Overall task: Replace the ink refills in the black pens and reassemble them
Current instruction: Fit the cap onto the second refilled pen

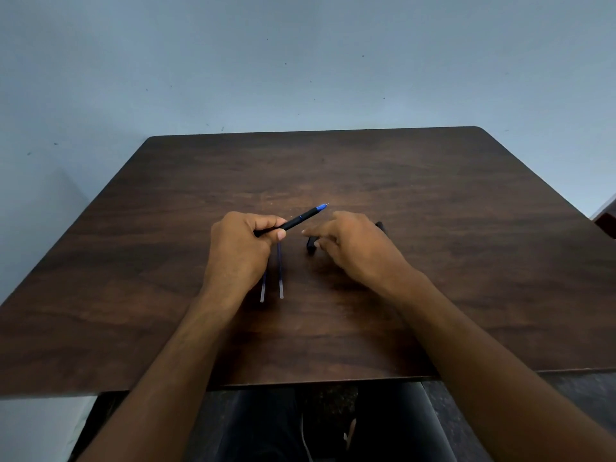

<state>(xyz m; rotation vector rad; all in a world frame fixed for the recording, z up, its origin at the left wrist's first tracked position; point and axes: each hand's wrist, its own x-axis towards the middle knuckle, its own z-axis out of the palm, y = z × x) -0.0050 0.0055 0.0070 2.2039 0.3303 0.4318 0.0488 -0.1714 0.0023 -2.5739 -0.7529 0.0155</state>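
Note:
My left hand (238,248) grips a black pen (296,221) by its rear end, with the blue tip pointing up and to the right. Two thin refills (280,281) with blue ink and clear ends lie side by side on the table, partly under that hand. My right hand (353,245) hovers over the table with its fingers loosely apart, holding nothing. Under it lies a second black pen (312,245), mostly hidden; one dark end shows at its fingertips and another beyond its knuckles.
A dark brown wooden table (433,228) stands against a pale blue wall (300,61). Its near edge runs just above my lap. A dark reddish object (608,221) shows at the right edge of the view.

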